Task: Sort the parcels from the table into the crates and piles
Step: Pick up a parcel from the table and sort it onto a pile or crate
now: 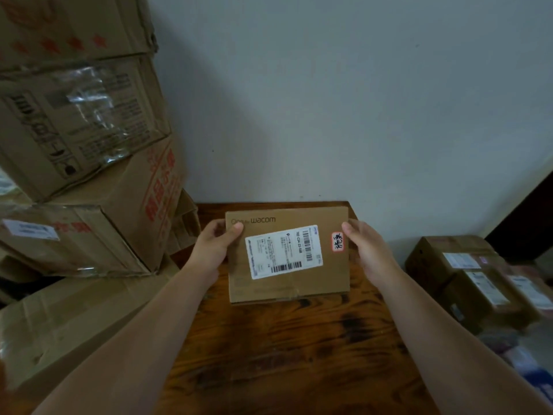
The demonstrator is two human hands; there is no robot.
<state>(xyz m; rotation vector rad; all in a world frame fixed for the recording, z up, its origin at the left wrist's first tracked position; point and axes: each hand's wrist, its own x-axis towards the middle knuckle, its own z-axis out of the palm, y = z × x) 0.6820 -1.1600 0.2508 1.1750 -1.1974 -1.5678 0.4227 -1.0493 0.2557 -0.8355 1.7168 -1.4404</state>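
A flat brown cardboard parcel (pixel 287 289) with a white shipping label and a small red-edged sticker is held over the far end of the dark wooden table (pixel 287 348). My left hand (pixel 214 247) grips its left edge, thumb on the top face. My right hand (pixel 366 250) grips its right edge, thumb beside the red-edged sticker. The fingers of both hands are hidden under the parcel.
A tall stack of large cardboard boxes (pixel 83 145) leans at the left, touching the table's far left corner. Lower on the right lies a pile of smaller labelled parcels (pixel 475 280). A pale wall stands behind the table.
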